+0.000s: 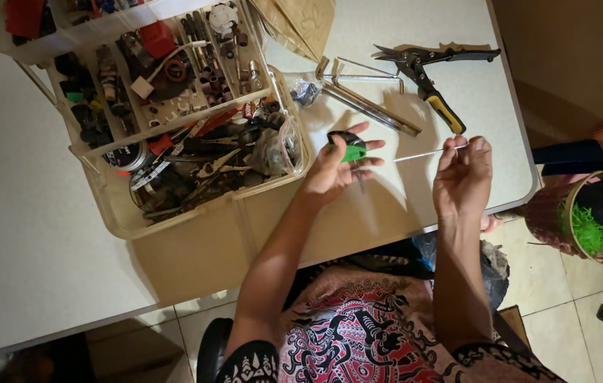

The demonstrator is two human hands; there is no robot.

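- A thin white cord (pixel 425 153) stretches above the white surface (pixel 386 206), running from a small green-and-black tool (pixel 349 147) to the right.
- The left hand (pixel 335 169) grips the tool in curled fingers.
- The right hand (pixel 463 176) pinches the cord's far end.
- Yellow-handled snips (pixel 429 78) and metal rods (pixel 369 99) lie just behind.
- A clear toolbox (pixel 174 128) crammed with parts stands to the left.

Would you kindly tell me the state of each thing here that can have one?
Toolbox: open, trays full.
Snips: flat on the table, jaws slightly apart.
Green-and-black tool: gripped in the left hand.
Thin rod: held level, pinched by the right hand.
Basket: tilted, on the floor.
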